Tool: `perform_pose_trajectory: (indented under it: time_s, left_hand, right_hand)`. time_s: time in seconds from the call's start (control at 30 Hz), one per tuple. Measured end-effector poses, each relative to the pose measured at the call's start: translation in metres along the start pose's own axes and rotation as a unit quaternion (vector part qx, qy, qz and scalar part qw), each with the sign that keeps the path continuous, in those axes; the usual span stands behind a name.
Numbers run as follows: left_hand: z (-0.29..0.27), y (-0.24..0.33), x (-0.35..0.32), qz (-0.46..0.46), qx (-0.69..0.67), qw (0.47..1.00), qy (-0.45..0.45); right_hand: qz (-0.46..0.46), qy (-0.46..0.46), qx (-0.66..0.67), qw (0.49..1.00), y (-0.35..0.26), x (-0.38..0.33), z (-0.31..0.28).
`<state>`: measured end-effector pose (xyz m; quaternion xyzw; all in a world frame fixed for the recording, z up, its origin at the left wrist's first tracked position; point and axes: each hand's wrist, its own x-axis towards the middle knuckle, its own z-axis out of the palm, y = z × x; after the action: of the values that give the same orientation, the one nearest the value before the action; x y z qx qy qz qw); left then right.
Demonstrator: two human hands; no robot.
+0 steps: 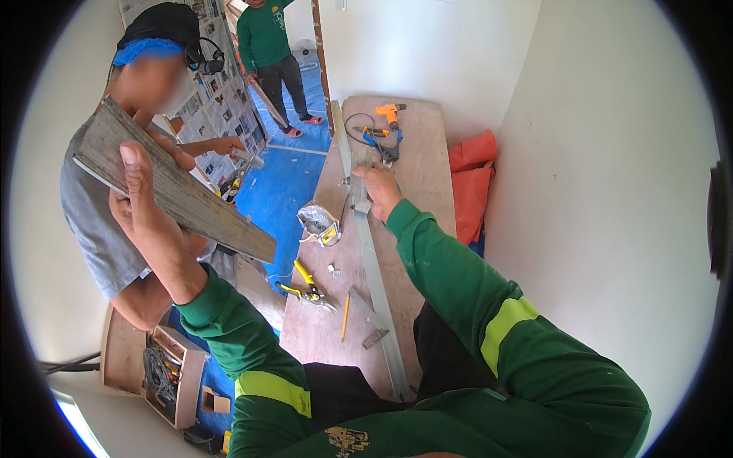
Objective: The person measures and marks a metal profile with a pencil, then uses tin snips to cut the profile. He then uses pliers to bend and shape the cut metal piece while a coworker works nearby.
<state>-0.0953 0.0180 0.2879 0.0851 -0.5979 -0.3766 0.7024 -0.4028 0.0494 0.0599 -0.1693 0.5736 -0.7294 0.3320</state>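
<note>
My left hand [164, 240] is raised at the left, closed around a weathered grey wooden board [202, 198], its thumb up against the near face. The board slants down to the right in front of a co-worker in a grey shirt [84, 198]. Over the wooden worktable [416, 168], my right hand [380, 188] grips a short piece of metal channel [360, 174], fingers partly hidden behind it. That piece rests against a long metal channel [371, 263] running lengthwise along the table. Beside the long channel lie a metal square [371, 320] and a yellow pencil [345, 317].
Yellow-handled snips [309, 288], a small open pouch [319, 221] and an orange drill [391, 114] lie on the table. Orange-red cloth [472, 179] hangs by the right wall. Blue sheeting [286, 179] covers the floor. A wooden toolbox [187, 382] stands lower left; another person [267, 42] stands behind.
</note>
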Motion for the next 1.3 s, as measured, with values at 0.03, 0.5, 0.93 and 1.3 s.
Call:
perform_pose_trajectory:
  time_s: [0.03, 0.5, 0.93, 1.3]
  left_hand:
    - [0.001, 0.0, -0.001, -0.005, 0.001, 1.0, 0.007]
    - [0.006, -0.008, -0.005, -0.006, 0.006, 1.0, -0.025]
    - [0.013, -0.013, -0.005, -0.008, 0.021, 1.0, -0.02]
    - [0.01, -0.017, -0.004, 0.001, 0.026, 0.999, -0.033]
  right_hand:
    - [-0.001, 0.002, -0.001, 1.0, 0.0, 0.0, 0.0]
    - [-0.009, 0.004, 0.009, 1.0, 0.001, 0.001, -0.003]
    - [0.006, 0.009, -0.006, 1.0, 0.008, 0.012, -0.005]
    - [0.009, 0.005, 0.007, 1.0, 0.007, 0.008, -0.003]
